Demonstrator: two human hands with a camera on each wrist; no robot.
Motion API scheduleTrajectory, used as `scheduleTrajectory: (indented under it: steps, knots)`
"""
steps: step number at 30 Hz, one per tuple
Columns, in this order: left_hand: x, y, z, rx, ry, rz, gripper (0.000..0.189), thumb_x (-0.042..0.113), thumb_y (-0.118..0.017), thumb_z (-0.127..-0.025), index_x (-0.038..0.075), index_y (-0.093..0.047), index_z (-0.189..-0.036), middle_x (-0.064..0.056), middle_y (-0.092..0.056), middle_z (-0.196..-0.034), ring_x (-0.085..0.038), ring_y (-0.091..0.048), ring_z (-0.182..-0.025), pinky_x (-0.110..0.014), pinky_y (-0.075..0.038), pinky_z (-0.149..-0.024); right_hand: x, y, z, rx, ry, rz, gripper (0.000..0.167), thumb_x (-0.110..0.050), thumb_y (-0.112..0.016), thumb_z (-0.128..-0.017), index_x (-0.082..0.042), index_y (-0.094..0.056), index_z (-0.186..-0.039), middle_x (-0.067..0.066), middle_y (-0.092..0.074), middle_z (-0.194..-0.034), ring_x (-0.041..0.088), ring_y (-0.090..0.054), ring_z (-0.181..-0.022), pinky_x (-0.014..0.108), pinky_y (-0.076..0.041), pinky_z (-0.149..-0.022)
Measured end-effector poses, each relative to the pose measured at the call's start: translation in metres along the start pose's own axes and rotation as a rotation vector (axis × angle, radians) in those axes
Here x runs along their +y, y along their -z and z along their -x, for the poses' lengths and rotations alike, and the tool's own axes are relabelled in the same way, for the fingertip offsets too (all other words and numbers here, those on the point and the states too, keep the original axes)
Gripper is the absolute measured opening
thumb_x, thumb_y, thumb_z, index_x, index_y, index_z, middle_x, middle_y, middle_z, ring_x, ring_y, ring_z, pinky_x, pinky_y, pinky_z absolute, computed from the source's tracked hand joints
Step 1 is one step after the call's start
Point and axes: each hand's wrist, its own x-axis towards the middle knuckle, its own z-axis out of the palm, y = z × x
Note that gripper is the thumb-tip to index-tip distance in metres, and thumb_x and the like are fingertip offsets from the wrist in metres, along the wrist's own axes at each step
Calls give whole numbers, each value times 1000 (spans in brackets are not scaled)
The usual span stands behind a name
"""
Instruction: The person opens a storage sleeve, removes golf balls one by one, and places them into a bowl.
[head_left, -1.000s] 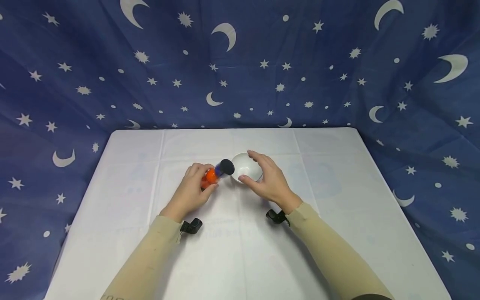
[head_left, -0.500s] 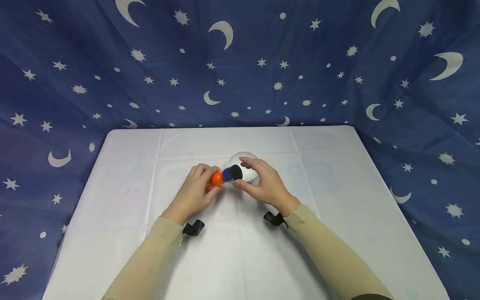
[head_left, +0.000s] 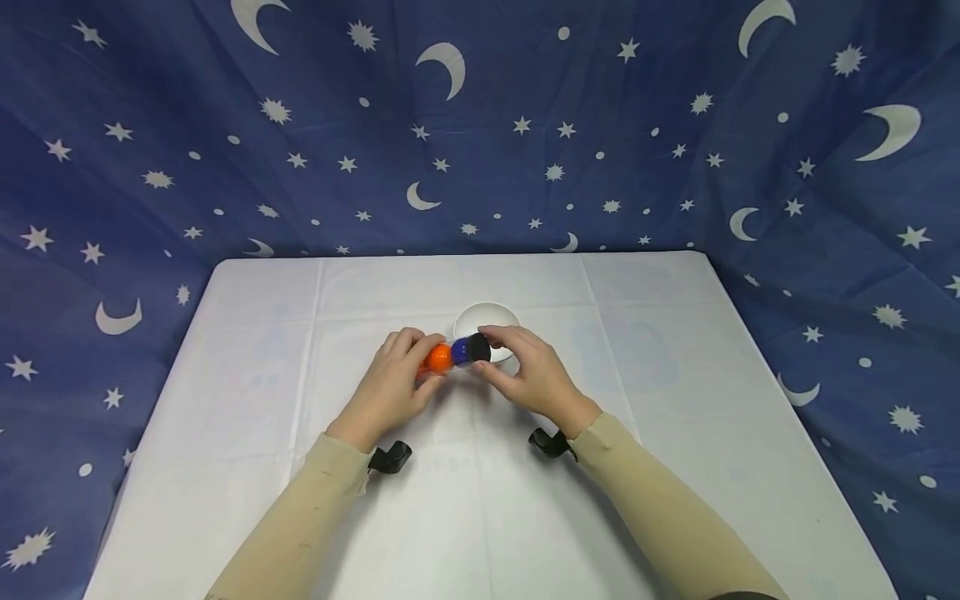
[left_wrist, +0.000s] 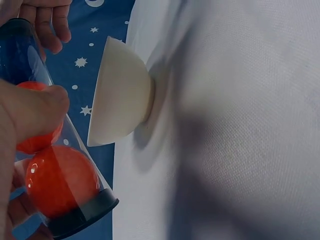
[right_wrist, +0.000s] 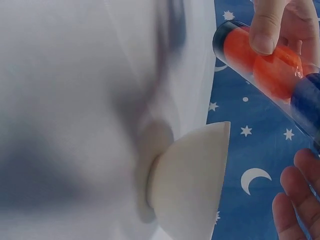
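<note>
My left hand (head_left: 392, 379) grips a clear plastic tube (left_wrist: 75, 125) with black ends, its thumb across the wall. Inside lie orange balls (left_wrist: 62, 180) and, toward the right end, a blue ball (head_left: 461, 350). The tube is tilted above the table. My right hand (head_left: 536, 375) has its thumb and fingertips on either side of the black cap (head_left: 480, 347) at the tube's right end, pinching it. In the right wrist view the other right fingers (right_wrist: 300, 192) hang below that end. A white bowl (right_wrist: 192, 185) stands upright just behind and below the tube.
A white cloth (head_left: 480, 517) covers the table, with fold lines across it. Behind and at the sides hangs a blue curtain (head_left: 480, 125) with moons and stars. A small black camera (head_left: 390, 457) sits at the left wrist, another black camera (head_left: 550, 442) at the right.
The left hand has brought the tube to the right, turning it flatter, in front of the bowl. The right hand has come from over the bowl to the black cap, its fingers drawing in.
</note>
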Motion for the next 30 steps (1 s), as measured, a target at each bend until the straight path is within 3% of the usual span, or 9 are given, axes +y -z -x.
scheduleTrajectory:
  steps: [10,17,24,30]
  knots:
    - [1,2,2,0,-32,-5,55,26,-76,-84,12,-53,-132,-5,-59,-122,-26,-45,-111,-42,-32,-96,-1,-5,6,-31,-41,6,49,-32,-62,-95,-9,-51,-137,3,-64,-115,15,-62,-101,32,-47,-92]
    - [1,5,2,-8,-50,5,55,31,-71,-89,12,-51,-136,-6,-57,-126,-27,-46,-116,-44,-30,-103,0,-4,7,-64,-72,32,47,-31,-55,-98,-7,-49,-137,6,-64,-115,16,-61,-100,32,-48,-90]
    - [2,6,2,14,-63,-19,58,26,-73,-87,11,-51,-139,-9,-57,-127,-29,-49,-116,-46,-34,-101,-2,-7,7,-182,-165,29,48,-29,-40,-105,-4,-36,-145,14,-56,-130,23,-57,-116,37,-43,-99]
    - [2,5,3,29,-73,-28,59,26,-74,-86,9,-51,-138,-10,-57,-124,-29,-49,-114,-46,-35,-99,-1,-8,8,-193,-175,15,48,-24,-44,-104,-7,-34,-148,12,-51,-137,22,-54,-121,35,-42,-101]
